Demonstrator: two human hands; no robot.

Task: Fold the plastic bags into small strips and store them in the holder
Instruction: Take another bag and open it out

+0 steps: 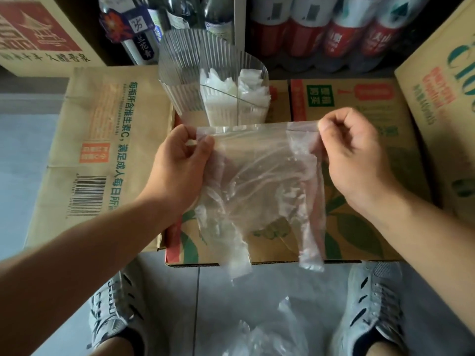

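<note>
Plastic bag [259, 181], clear, stretched flat in the air above a cardboard box [354, 242], top corners pinched by left hand [180, 160] and right hand [354, 155] between thumb and curled fingers, handles hanging down, ribbed clear holder [180, 80] just behind on the box, holding white folded bags [223, 86].

A person holds a clear plastic bag [259, 176] stretched flat in the air just in front of the holder [185, 73]. The left hand [177, 165] pinches the bag's top corner in front of the holder's left edge. The right hand [357, 155] pinches the other corner, out past its right side. Clear and ribbed, the holder stands upright on a cardboard box [372, 227], with white folded bags [223, 83] packed in its right-hand compartments. Bottles [344, 34] stand behind the holder. Well in front of it, loose bags [259, 332] lie on the floor between grey shoes [372, 304].
</note>
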